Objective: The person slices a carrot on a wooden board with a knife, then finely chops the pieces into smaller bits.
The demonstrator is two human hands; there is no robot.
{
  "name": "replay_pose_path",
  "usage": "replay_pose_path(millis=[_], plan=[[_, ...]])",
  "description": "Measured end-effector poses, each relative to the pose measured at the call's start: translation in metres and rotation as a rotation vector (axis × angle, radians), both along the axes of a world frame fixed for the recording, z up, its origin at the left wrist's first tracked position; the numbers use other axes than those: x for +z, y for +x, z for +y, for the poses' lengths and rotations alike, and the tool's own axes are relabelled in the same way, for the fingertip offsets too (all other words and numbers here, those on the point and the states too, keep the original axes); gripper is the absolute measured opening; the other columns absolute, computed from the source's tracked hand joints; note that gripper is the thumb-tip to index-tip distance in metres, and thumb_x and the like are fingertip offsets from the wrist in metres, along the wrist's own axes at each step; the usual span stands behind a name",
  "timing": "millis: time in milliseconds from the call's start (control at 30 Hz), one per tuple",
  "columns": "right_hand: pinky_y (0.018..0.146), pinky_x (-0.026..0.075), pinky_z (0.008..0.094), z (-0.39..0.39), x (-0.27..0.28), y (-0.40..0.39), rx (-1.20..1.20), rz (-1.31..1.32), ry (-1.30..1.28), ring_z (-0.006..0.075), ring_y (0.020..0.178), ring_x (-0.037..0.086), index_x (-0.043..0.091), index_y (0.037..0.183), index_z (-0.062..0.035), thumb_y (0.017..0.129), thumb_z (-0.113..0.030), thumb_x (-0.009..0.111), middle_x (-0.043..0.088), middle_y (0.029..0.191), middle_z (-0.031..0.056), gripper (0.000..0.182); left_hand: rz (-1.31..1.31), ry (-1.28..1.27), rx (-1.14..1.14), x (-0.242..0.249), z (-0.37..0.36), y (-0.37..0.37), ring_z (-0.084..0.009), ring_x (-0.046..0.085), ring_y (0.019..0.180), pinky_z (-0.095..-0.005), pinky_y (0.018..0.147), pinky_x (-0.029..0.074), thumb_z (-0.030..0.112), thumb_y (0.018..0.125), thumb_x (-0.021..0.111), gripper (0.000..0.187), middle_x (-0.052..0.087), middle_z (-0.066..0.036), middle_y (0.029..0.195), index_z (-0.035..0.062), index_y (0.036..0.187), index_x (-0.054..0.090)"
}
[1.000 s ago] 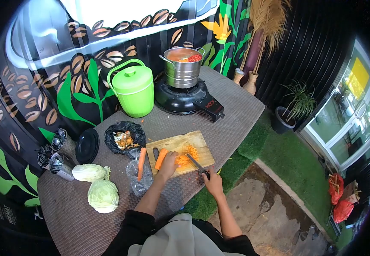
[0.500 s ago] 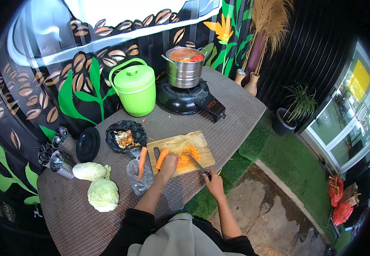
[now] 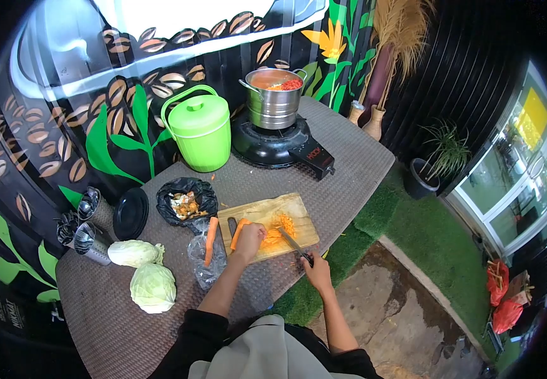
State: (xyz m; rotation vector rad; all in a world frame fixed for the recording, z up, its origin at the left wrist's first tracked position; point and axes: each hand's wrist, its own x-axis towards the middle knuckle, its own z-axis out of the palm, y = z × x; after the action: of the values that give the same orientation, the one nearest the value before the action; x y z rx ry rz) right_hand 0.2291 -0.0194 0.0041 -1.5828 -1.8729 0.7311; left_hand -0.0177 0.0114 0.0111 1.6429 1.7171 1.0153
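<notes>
Both hands work at the wooden cutting board [image 3: 267, 222] in the middle of the frame: my left hand [image 3: 250, 239] is curled down over the near end of a peeled carrot [image 3: 238, 232], pinning it to the board, while my right hand [image 3: 316, 271] is closed round the dark handle of a knife [image 3: 294, 243] at the board's lower right corner. From the left hand the carrot's long axis runs up and to the left, its free end pointing toward the black bag of peelings [image 3: 185, 203]; the blade slants from the right hand up-left into the pile of shredded carrot [image 3: 277, 230], just to the right of my left fingers. So the left hand is on the carrot and the knife hand sits just beside it, with the shreds between them. A second carrot [image 3: 209, 240] lies on a clear plastic bag [image 3: 205, 256] off the board's left edge, well beyond the knife hand, on the grey bench [image 3: 349, 158].
</notes>
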Motion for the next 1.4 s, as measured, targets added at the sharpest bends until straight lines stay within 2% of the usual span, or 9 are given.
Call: replay_pose_path(millis=[233, 400, 633, 800, 933, 1000, 1133, 1233, 1400], plan=[[0.068, 0.050, 0.0411, 0.001, 0.003, 0.006, -0.016, 0.023, -0.032, 0.0374, 0.078, 0.065, 0.058, 0.097, 0.0005, 0.086, -0.026, 0.064, 0.065, 0.080, 0.0219, 0.029, 0.054, 0.027, 0.046, 0.021, 0.009, 0.002, -0.0169, 0.067, 0.070, -0.0268, 0.065, 0.051, -0.006, 0.077, 0.063, 0.007, 0.068, -0.012, 0.075, -0.0024, 0.082, 0.067], [0.069, 0.049, 0.0441, 0.001, -0.007, 0.006, -0.010, 0.051, -0.025, 0.0387, 0.079, 0.064, 0.057, 0.097, -0.0012, 0.086, -0.026, 0.064, 0.065, 0.081, 0.0207, 0.028, -0.220, 0.095, -0.080, 0.019, 0.015, 0.004, -0.0143, 0.066, 0.069, -0.0254, 0.064, 0.051, -0.006, 0.076, 0.064, 0.008, 0.069, -0.010, 0.073, -0.0019, 0.081, 0.068], [0.065, 0.049, 0.0414, 0.003, -0.003, 0.008, -0.018, 0.048, -0.014, 0.0370, 0.074, 0.064, 0.058, 0.096, 0.0016, 0.085, -0.026, 0.065, 0.063, 0.076, 0.0220, 0.030, -0.021, -0.039, -0.038, -0.018, 0.013, 0.004, -0.0140, 0.066, 0.070, -0.0250, 0.065, 0.051, -0.009, 0.076, 0.062, 0.011, 0.068, -0.010, 0.075, -0.0032, 0.084, 0.068], [0.068, 0.048, 0.0450, 0.004, 0.003, 0.003, -0.005, 0.025, -0.025, 0.0399, 0.078, 0.063, 0.057, 0.097, -0.0003, 0.086, -0.026, 0.063, 0.064, 0.079, 0.0220, 0.028, -0.278, 0.061, -0.020, -0.030, 0.009, 0.002, -0.0194, 0.065, 0.071, -0.0280, 0.067, 0.052, -0.007, 0.074, 0.063, 0.019, 0.067, -0.012, 0.082, -0.0034, 0.093, 0.065], [0.069, 0.050, 0.0459, 0.006, 0.005, -0.011, -0.013, -0.122, 0.026, 0.0403, 0.076, 0.063, 0.059, 0.097, 0.0032, 0.087, -0.026, 0.062, 0.064, 0.078, 0.0237, 0.031, -0.050, 0.173, -0.046, -0.018, 0.002, -0.001, -0.0199, 0.066, 0.073, -0.0295, 0.067, 0.052, -0.006, 0.069, 0.070, 0.034, 0.066, -0.013, 0.084, -0.0024, 0.102, 0.062], [0.069, 0.051, 0.0470, 0.008, 0.016, -0.019, -0.021, -0.189, -0.001, 0.0402, 0.077, 0.064, 0.059, 0.096, 0.0031, 0.088, -0.026, 0.060, 0.064, 0.078, 0.0241, 0.031, -0.072, -0.133, -0.038, -0.012, -0.001, -0.001, -0.0201, 0.065, 0.073, -0.0307, 0.065, 0.053, -0.007, 0.064, 0.074, 0.044, 0.066, -0.013, 0.084, -0.0014, 0.105, 0.059], [0.069, 0.051, 0.0480, 0.017, 0.030, -0.029, -0.010, -0.354, 0.001, 0.0396, 0.078, 0.064, 0.060, 0.094, 0.0017, 0.088, -0.026, 0.059, 0.064, 0.078, 0.0239, 0.029, -0.024, -0.168, -0.015, -0.013, 0.000, 0.002, -0.0157, 0.063, 0.073, -0.0274, 0.065, 0.052, -0.008, 0.066, 0.073, 0.042, 0.063, -0.009, 0.081, -0.0019, 0.105, 0.058], [0.067, 0.052, 0.0473, 0.022, 0.020, -0.028, 0.037, -0.432, 0.099, 0.0370, 0.076, 0.065, 0.059, 0.093, 0.0000, 0.090, -0.030, 0.055, 0.066, 0.077, 0.0207, 0.031, -0.085, -0.104, 0.029, -0.021, 0.002, 0.005, -0.0206, 0.065, 0.069, -0.0315, 0.061, 0.052, -0.010, 0.066, 0.069, 0.035, 0.065, -0.013, 0.077, -0.0009, 0.099, 0.058], [0.069, 0.052, 0.0479, 0.019, 0.029, -0.026, 0.097, -0.371, 0.005, 0.0379, 0.078, 0.065, 0.061, 0.093, 0.0007, 0.090, -0.031, 0.055, 0.066, 0.079, 0.0216, 0.032, -0.141, 0.005, 0.073, -0.025, 0.003, 0.013, -0.0204, 0.066, 0.068, -0.0303, 0.061, 0.052, -0.009, 0.070, 0.063, 0.022, 0.064, -0.014, 0.071, -0.0027, 0.091, 0.060]])
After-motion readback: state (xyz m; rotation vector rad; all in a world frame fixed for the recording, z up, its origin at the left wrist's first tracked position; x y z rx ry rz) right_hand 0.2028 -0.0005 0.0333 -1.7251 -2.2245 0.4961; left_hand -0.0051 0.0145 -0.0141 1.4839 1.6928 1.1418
